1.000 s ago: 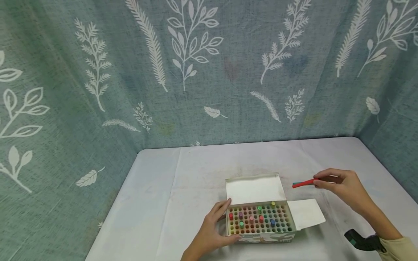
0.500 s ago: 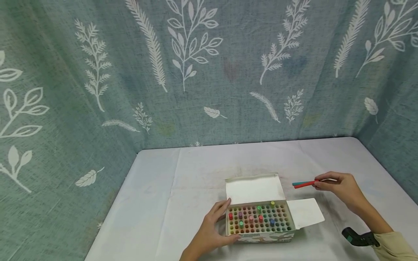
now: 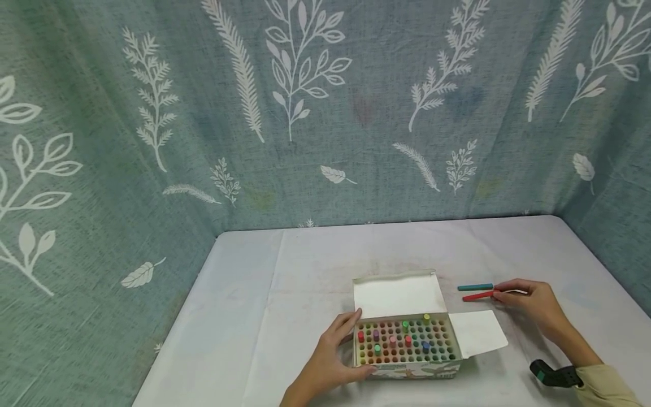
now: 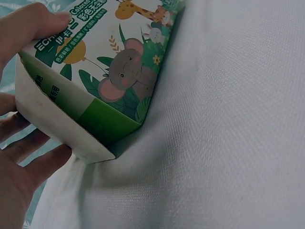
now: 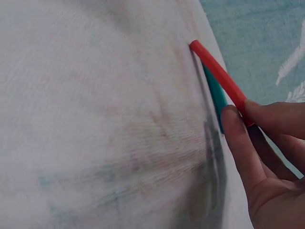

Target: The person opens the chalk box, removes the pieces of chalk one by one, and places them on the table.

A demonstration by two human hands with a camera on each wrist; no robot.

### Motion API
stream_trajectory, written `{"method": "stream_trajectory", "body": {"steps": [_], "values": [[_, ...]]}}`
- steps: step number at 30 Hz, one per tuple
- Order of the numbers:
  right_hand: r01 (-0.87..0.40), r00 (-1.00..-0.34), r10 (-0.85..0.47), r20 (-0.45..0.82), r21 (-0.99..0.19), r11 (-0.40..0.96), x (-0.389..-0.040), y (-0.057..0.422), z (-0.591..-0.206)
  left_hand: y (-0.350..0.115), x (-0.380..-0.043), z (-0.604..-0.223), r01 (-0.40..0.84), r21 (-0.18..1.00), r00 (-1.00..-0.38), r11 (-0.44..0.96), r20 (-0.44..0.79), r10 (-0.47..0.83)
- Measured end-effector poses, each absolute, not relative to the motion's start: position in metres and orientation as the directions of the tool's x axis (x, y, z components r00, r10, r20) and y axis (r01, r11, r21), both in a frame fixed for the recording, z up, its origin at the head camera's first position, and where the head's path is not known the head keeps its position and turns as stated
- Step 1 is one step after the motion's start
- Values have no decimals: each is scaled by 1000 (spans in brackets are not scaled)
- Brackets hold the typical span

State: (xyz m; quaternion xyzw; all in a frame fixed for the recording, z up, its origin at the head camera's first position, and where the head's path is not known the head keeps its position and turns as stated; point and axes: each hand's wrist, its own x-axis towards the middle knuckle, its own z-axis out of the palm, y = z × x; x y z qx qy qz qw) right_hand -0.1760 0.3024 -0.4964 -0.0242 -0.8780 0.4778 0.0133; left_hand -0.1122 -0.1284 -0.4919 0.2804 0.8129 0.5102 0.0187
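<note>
Two hands in use. Red stick (image 3: 477, 296) is pinched between thumb and fingertips by the right hand (image 3: 534, 308), right of and behind the box (image 3: 414, 371). Box is gripped by the left hand (image 3: 333, 353) at its left end: thumb on the front wall, fingers against the left end flap (image 4: 52, 119).

One teal stick (image 3: 475, 288) is seen lying just behind the red one, same side of the box; whether it's touched by the right hand can't be told. Red stick's long axis is run roughly left-right, free end pointed left and slightly nearward; contact with the cloth can't be confirmed.

Eight stick ends (image 3: 408, 341) are seated upright in the box's grid of round holes (image 3: 439, 336): two red, two green, one each purple, pink, yellow, blue. Box is made of thin card, front printed with an elephant (image 4: 126, 71). White rear lid (image 3: 399, 297) and right flap (image 3: 478, 332) are folded out. Box is set on woven white cloth (image 3: 305, 265); leaf-patterned curtain (image 3: 305, 169) is hung behind.
</note>
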Motion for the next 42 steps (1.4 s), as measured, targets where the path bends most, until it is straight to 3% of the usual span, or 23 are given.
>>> {"method": "stream_trajectory", "body": {"steps": [6, 21, 30, 42], "values": [[25, -999, 38, -7, -863, 505, -175, 302, -501, -128, -113, -493, 470, 822, -830, 321, 288, 478], [-17, -991, 89, 95, -773, 635, -179, 298, -511, -126, -114, -497, 476, 814, -830, 334, 290, 476], [0, -991, 98, 95, -717, 697, -174, 293, -501, -126, -114, -496, 468, 822, -831, 324, 285, 478], [-178, -969, -4, 245, -692, 700, -179, 305, -497, -128, -113, -498, 474, 819, -830, 323, 293, 476]]}}
